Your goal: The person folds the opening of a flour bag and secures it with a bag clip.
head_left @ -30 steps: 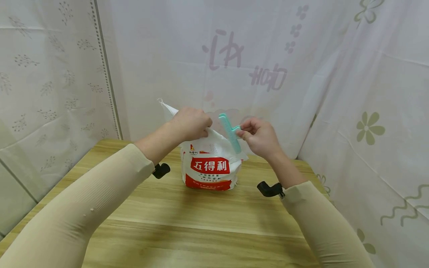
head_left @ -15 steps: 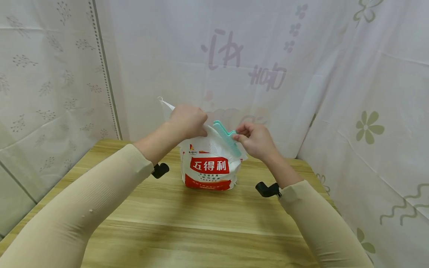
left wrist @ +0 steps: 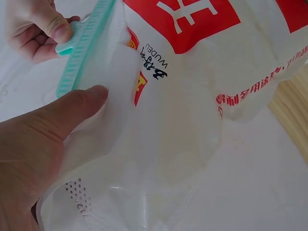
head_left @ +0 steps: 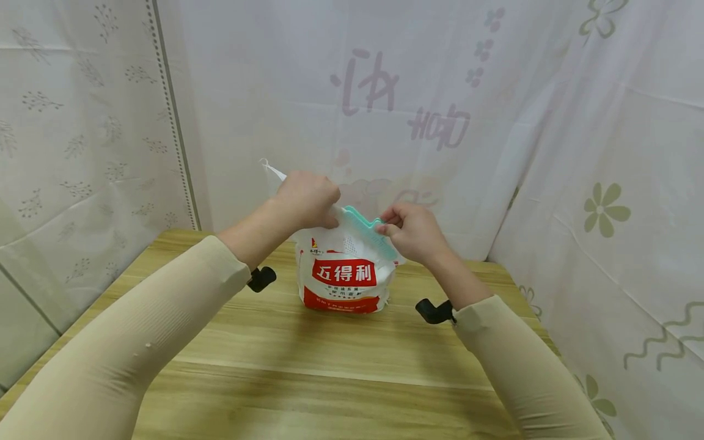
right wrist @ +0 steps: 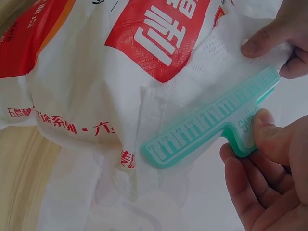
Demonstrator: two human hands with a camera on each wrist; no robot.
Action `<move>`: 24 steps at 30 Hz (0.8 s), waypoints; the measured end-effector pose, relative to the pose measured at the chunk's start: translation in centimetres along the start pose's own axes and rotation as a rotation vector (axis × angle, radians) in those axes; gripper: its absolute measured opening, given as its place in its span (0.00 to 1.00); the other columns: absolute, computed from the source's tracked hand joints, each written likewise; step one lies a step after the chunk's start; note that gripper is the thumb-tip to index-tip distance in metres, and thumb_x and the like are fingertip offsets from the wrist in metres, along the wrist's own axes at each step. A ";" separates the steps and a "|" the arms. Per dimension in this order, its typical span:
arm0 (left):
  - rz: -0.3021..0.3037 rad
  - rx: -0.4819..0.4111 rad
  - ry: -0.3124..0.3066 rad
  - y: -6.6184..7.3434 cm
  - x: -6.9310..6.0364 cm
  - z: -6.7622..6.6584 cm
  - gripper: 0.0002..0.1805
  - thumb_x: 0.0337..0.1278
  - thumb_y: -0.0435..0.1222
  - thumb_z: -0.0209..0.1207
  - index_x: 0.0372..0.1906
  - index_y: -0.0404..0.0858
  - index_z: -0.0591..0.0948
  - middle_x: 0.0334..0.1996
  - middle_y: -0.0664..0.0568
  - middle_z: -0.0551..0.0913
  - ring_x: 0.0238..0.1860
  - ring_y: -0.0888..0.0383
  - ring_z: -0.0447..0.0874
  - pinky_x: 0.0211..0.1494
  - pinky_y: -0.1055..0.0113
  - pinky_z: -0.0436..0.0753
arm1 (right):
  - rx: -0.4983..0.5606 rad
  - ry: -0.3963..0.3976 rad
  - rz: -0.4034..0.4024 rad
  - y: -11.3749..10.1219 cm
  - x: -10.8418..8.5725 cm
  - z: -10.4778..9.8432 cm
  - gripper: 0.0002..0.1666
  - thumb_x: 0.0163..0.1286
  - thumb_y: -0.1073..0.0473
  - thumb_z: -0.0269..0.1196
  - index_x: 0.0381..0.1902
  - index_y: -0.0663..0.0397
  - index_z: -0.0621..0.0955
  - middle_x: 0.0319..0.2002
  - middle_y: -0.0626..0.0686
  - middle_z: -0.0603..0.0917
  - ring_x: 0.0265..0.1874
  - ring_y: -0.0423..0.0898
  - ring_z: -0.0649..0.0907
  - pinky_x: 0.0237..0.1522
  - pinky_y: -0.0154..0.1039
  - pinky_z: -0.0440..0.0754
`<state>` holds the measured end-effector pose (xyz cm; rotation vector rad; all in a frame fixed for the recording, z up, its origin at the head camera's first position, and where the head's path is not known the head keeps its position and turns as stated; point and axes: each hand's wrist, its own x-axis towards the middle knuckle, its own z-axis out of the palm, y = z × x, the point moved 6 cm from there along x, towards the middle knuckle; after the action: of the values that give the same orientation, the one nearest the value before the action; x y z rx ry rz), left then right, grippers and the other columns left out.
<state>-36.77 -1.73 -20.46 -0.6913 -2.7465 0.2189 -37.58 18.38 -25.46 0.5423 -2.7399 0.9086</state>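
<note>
A white and red printed flour bag (head_left: pixel 343 272) stands upright on the wooden table. My left hand (head_left: pixel 308 198) pinches the upper left part of its gathered top edge, the thumb (left wrist: pixel 82 106) lying on the near side in the left wrist view. Along the right part of that sloping edge lies a mint-green sealing clip (right wrist: pixel 211 118) with a piano-key pattern, its bar across the bag's plastic. My right hand (head_left: pixel 415 232) holds the clip's handle between thumb and fingers. The clip's upper end is close to the left fingertips. The far side of the bag is hidden in the head view.
The wood-grain table (head_left: pixel 308 373) reaches toward me. Pale patterned curtains (head_left: pixel 247 91) hang behind and on both sides. A thin, pointed white corner of the bag (head_left: pixel 275 171) sticks up left of the left hand. Each wrist carries a black camera mount (head_left: pixel 434 311).
My right hand has moved slightly left and down with the clip, which has turned from steep to slanting along the bag's top edge. The left hand has shifted only a little, keeping its pinch.
</note>
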 end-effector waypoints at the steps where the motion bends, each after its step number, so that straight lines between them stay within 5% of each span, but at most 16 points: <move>1: 0.002 0.002 0.001 0.0 0.0 0.0 0.12 0.66 0.48 0.71 0.41 0.43 0.90 0.35 0.52 0.90 0.35 0.53 0.87 0.39 0.57 0.89 | -0.004 -0.001 -0.001 0.0 0.0 0.1 0.08 0.78 0.58 0.70 0.47 0.58 0.87 0.42 0.57 0.91 0.40 0.53 0.88 0.42 0.46 0.88; 24: 0.041 0.016 -0.012 0.2 0.3 -0.1 0.15 0.62 0.49 0.78 0.42 0.43 0.90 0.36 0.52 0.91 0.36 0.53 0.88 0.41 0.56 0.90 | -0.034 0.001 -0.013 -0.7 -0.2 0.5 0.09 0.78 0.57 0.71 0.48 0.56 0.86 0.44 0.56 0.91 0.42 0.53 0.89 0.44 0.48 0.89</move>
<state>-36.92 -1.37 -20.36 -0.7444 -2.7407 0.2546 -37.18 17.65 -25.53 0.5532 -2.7420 0.8578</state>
